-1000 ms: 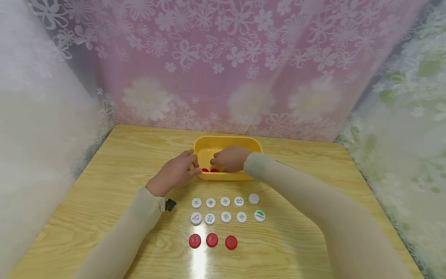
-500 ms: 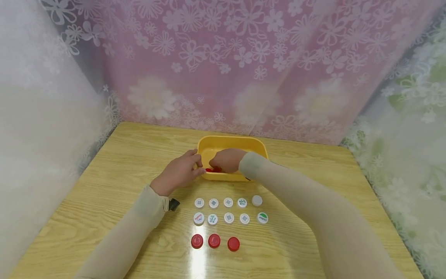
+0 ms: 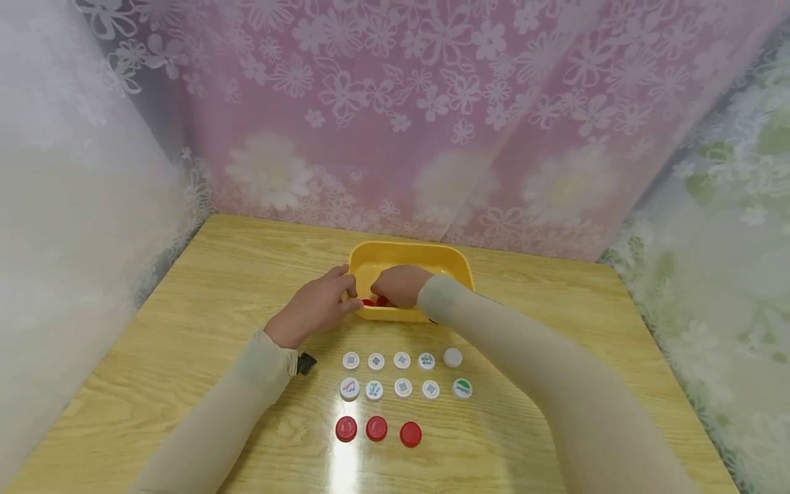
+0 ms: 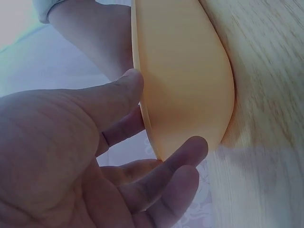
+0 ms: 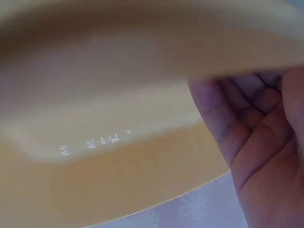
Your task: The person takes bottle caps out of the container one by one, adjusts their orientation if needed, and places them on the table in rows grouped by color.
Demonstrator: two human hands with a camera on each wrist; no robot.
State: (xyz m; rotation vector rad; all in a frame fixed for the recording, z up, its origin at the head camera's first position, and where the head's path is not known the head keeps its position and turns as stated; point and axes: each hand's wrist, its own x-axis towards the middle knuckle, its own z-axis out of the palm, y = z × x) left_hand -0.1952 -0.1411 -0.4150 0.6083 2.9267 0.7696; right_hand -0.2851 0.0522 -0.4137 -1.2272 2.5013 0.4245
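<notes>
A yellow plastic tub (image 3: 410,248) stands at the back of the table. My left hand (image 3: 311,309) grips its left end; in the left wrist view the thumb (image 4: 128,85) lies on the rim and the fingers (image 4: 190,152) curl round the end wall. My right hand (image 3: 402,285) reaches down inside the tub, its fingers bent in the right wrist view (image 5: 256,123) and their tips hidden behind the near wall. Two red bottle caps show at the tub's front left, one (image 3: 368,302) near the left thumb, another (image 3: 382,300) against the right fingers. Whether the right hand pinches that cap is not visible.
In front of the tub, white bottle caps (image 3: 402,387) with printed tops lie in two rows on the wooden table (image 3: 234,274). Three red caps (image 3: 376,429) form a row nearer me. A floral curtain (image 3: 395,137) hangs right behind the table, with more cloth on both sides.
My right hand has lowered deeper into the tub, down to the red caps, and moved slightly left. My left hand keeps its place on the tub's end. The view shifted slightly.
</notes>
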